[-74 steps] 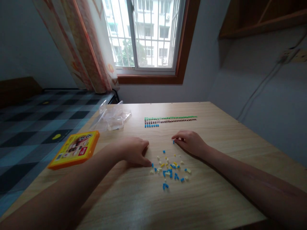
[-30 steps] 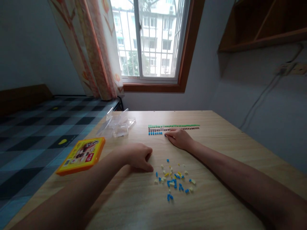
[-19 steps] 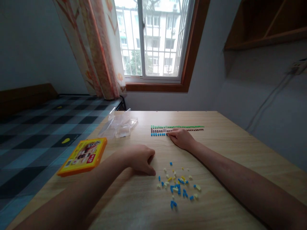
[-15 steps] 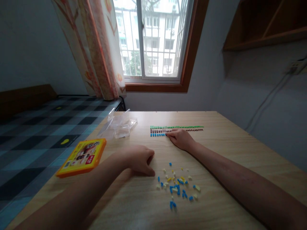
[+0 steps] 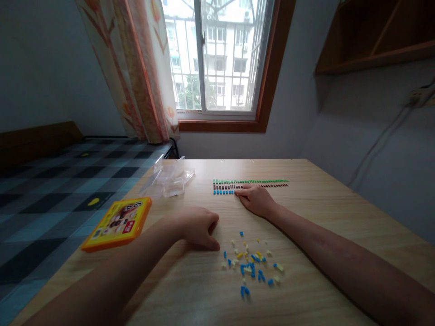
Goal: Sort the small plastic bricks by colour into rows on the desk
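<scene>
Out at the right end of a row of small blue building bricks (image 5: 223,192), my right hand (image 5: 255,198) has its fingertips together on the last blue brick, mostly covered by them. Above that row run a brown brick row (image 5: 222,187), partly behind my fingers, and a green brick row (image 5: 251,181). My left hand (image 5: 202,228) rests on the table, holding nothing, thumb apart from its bent fingers. Just right of it lies a loose scatter of blue bricks (image 5: 251,269), yellow bricks (image 5: 258,255) and cream bricks (image 5: 280,267).
On the left of the wooden table (image 5: 326,213) lies a yellow-orange box (image 5: 117,224). Clear plastic trays (image 5: 173,179) stand behind it. A bed (image 5: 68,176) with a checked cover adjoins the left edge, and a window (image 5: 224,59) is beyond.
My right fingertips have shifted very slightly at the end of the blue row. The left hand stays where it was, and the view has tilted a touch.
</scene>
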Action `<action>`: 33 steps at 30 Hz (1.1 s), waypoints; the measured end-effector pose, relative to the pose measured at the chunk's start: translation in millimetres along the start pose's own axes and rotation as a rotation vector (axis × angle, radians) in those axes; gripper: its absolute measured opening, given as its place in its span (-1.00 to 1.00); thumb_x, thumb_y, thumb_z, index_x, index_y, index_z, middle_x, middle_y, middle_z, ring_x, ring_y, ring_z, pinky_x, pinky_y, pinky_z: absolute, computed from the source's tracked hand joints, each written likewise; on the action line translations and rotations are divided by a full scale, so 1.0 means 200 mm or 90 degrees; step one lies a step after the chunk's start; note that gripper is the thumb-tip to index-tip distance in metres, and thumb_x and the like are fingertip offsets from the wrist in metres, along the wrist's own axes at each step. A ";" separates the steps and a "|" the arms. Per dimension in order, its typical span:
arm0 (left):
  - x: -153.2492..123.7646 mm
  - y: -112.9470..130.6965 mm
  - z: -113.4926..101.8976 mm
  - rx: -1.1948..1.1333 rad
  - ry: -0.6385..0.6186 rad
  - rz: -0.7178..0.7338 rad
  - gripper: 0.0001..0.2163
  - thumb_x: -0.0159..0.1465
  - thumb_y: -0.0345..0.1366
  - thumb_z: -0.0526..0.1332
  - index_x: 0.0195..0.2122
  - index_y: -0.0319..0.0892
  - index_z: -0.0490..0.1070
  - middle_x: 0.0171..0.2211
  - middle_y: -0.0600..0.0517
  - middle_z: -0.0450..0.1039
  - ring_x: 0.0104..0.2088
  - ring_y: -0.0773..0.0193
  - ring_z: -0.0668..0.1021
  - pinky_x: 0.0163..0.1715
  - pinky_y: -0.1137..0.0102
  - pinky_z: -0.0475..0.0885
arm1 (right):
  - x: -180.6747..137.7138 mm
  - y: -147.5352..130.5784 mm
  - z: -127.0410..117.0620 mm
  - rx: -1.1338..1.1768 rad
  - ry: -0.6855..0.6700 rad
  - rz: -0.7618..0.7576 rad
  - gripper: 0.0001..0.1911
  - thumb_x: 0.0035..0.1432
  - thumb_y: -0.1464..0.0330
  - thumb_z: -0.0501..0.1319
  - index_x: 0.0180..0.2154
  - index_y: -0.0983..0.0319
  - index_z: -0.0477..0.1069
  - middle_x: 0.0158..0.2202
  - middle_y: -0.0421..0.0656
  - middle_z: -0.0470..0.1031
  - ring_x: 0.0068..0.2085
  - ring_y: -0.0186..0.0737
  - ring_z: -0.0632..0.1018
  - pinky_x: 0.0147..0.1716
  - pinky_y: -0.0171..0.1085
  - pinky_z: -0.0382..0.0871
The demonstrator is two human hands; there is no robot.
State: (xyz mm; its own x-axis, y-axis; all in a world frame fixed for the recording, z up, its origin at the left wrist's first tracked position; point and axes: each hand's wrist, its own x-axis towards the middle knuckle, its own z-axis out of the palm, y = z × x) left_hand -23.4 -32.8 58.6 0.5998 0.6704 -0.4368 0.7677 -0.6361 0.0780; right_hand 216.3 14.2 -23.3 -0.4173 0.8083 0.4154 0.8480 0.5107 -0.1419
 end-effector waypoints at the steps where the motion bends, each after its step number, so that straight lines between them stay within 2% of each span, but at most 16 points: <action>1: 0.00 0.00 0.00 0.000 0.002 0.001 -0.61 -0.01 0.11 0.27 -0.35 -0.11 0.43 -0.32 -0.03 0.53 -0.40 0.16 0.48 -0.47 0.35 0.33 | 0.00 0.00 0.00 -0.003 0.001 0.003 -0.71 0.33 0.29 0.08 -0.10 0.09 0.57 -0.27 -0.16 0.56 -0.25 -0.25 0.54 -0.30 -0.35 0.29; 15: 0.01 -0.01 0.01 -0.003 0.006 0.004 -0.61 -0.01 0.11 0.28 -0.35 -0.12 0.44 -0.33 -0.04 0.53 -0.41 0.16 0.48 -0.47 0.34 0.34 | 0.00 -0.01 0.00 0.000 -0.008 0.032 -0.69 0.31 0.31 0.09 -0.04 0.10 0.56 -0.21 -0.14 0.56 -0.22 -0.24 0.53 -0.28 -0.34 0.31; 21: 0.01 -0.01 0.01 0.000 0.006 0.005 -0.60 -0.01 0.11 0.27 -0.35 -0.13 0.44 -0.35 -0.04 0.52 -0.43 0.17 0.48 -0.51 0.36 0.29 | 0.00 -0.01 0.00 -0.020 -0.005 0.030 -0.70 0.33 0.27 0.07 -0.09 0.07 0.57 -0.24 -0.16 0.55 -0.27 -0.25 0.53 -0.32 -0.33 0.31; 33: 0.00 0.00 0.01 -0.003 0.005 0.002 -0.61 -0.01 0.10 0.28 -0.34 -0.12 0.45 -0.32 -0.05 0.53 -0.39 0.15 0.49 -0.45 0.34 0.34 | 0.00 0.00 0.00 0.010 0.008 0.013 -0.70 0.30 0.33 0.10 -0.06 0.11 0.57 -0.21 -0.13 0.55 -0.22 -0.24 0.54 -0.24 -0.33 0.33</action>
State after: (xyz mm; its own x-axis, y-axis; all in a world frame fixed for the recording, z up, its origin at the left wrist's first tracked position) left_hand -23.3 -33.0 56.8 0.6042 0.6708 -0.4301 0.7664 -0.6370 0.0831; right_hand 217.1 13.7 -23.7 -0.3954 0.8153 0.4230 0.8513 0.4982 -0.1645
